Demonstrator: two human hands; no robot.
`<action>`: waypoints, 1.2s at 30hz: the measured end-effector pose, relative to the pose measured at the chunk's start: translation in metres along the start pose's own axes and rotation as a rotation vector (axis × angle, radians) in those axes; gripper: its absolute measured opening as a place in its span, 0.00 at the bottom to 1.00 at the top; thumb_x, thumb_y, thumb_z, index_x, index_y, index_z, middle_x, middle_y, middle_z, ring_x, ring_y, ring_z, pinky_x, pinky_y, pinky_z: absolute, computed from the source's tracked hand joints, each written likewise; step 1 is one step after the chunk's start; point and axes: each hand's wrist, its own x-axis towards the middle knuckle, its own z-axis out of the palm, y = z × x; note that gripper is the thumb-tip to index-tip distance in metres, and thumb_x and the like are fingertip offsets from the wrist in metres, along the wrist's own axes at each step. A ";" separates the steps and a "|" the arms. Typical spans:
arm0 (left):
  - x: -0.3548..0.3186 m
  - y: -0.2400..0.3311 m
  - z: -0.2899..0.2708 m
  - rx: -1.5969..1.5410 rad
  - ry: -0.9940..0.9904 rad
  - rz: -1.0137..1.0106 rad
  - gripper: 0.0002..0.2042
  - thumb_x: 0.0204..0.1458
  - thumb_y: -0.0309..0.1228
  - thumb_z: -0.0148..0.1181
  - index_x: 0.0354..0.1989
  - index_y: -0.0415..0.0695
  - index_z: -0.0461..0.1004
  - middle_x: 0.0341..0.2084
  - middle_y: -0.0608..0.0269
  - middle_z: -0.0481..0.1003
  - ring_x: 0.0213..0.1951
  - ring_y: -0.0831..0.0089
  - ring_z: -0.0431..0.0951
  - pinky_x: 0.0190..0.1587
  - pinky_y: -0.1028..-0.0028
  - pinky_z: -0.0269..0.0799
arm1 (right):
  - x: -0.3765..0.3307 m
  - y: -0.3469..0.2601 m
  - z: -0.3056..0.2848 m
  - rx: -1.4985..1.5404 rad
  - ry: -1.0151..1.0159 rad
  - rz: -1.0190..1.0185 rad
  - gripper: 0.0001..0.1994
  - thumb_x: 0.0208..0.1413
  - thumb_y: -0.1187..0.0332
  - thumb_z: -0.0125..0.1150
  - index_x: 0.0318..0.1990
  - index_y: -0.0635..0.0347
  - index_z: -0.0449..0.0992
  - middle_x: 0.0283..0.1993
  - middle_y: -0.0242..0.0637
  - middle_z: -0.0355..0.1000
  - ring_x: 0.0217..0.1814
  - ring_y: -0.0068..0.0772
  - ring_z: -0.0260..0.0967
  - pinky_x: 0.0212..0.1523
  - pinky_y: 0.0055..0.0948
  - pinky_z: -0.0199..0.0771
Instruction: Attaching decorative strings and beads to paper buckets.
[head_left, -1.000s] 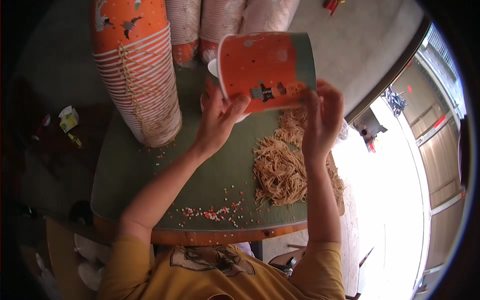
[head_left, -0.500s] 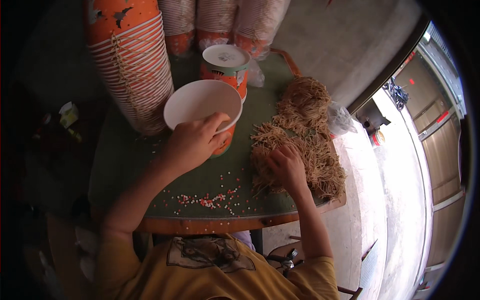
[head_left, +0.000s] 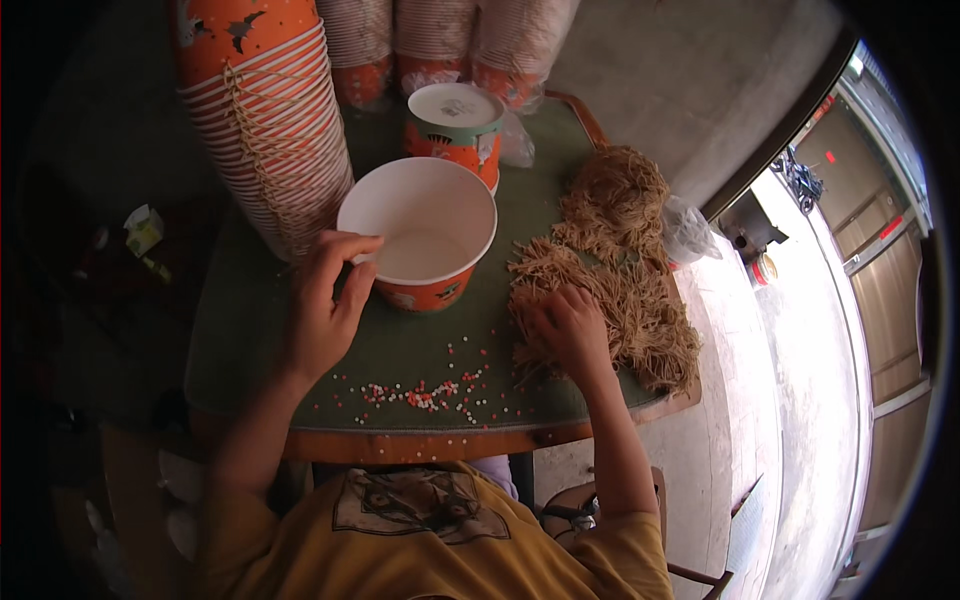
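Note:
A white-lined paper bucket (head_left: 430,200) with an orange patterned outside stands upright on the green-topped table. My left hand (head_left: 328,300) is closed on its near left rim, fingertips over the inside and thumb outside. To the right lies a tangled heap of tan cords (head_left: 640,320). My right hand (head_left: 572,325) rests on the heap's left side, fingers curled into the strands; the fingertips are partly hidden among them. Between my arms, small orange and white beads (head_left: 425,398) are scattered near the table's front edge.
A tall stack of orange buckets (head_left: 270,130) with cord handles leans at the left. An upside-down bucket (head_left: 455,125) stands behind the upright one. Plastic-wrapped bucket stacks (head_left: 432,45) line the back. A second cord bundle (head_left: 615,200) and a clear plastic bag (head_left: 688,232) lie at the right.
My left hand has moved from the bucket's near right rim to its left rim. The bucket's opening now faces me more. My right hand stays in the cords.

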 end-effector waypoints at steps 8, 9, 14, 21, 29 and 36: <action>-0.022 -0.007 -0.006 -0.074 0.174 -0.025 0.09 0.56 0.21 0.52 0.46 0.37 0.71 0.40 0.56 0.72 0.43 0.65 0.73 0.49 0.70 0.67 | 0.006 -0.024 -0.019 -0.046 0.122 -0.002 0.05 0.46 0.69 0.62 0.29 0.56 0.72 0.34 0.36 0.68 0.40 0.44 0.66 0.42 0.40 0.68; -0.025 -0.007 -0.007 -0.073 0.176 -0.022 0.09 0.56 0.21 0.52 0.46 0.37 0.71 0.40 0.56 0.72 0.43 0.65 0.73 0.49 0.70 0.67 | 0.006 -0.029 -0.022 -0.052 0.154 -0.018 0.05 0.46 0.71 0.62 0.29 0.56 0.72 0.34 0.36 0.68 0.40 0.44 0.66 0.41 0.40 0.68; -0.036 0.001 -0.007 -0.040 0.158 -0.050 0.11 0.55 0.17 0.50 0.45 0.37 0.71 0.40 0.56 0.73 0.44 0.65 0.73 0.49 0.72 0.67 | 0.010 -0.031 -0.019 0.139 0.224 0.048 0.05 0.45 0.75 0.61 0.32 0.58 0.74 0.33 0.37 0.69 0.38 0.43 0.69 0.37 0.39 0.71; -0.041 0.025 0.008 -0.038 0.035 0.113 0.12 0.50 0.16 0.54 0.44 0.39 0.72 0.40 0.55 0.73 0.43 0.59 0.74 0.47 0.66 0.70 | 0.014 -0.049 -0.031 0.290 0.219 0.080 0.04 0.48 0.77 0.60 0.32 0.60 0.75 0.36 0.36 0.72 0.39 0.41 0.71 0.39 0.36 0.73; -0.032 0.048 0.011 0.009 -0.052 0.207 0.21 0.44 0.16 0.61 0.50 0.40 0.70 0.44 0.56 0.72 0.45 0.60 0.73 0.47 0.65 0.71 | 0.017 -0.105 -0.035 0.648 0.081 -0.110 0.07 0.44 0.81 0.60 0.33 0.63 0.74 0.37 0.37 0.71 0.38 0.37 0.71 0.35 0.31 0.72; -0.058 0.036 -0.006 0.098 -0.010 0.243 0.19 0.41 0.15 0.65 0.44 0.41 0.70 0.33 0.60 0.72 0.33 0.62 0.75 0.35 0.68 0.74 | 0.021 -0.158 -0.020 1.103 -0.214 0.000 0.02 0.54 0.77 0.58 0.35 0.65 0.73 0.35 0.34 0.69 0.30 0.21 0.68 0.26 0.21 0.67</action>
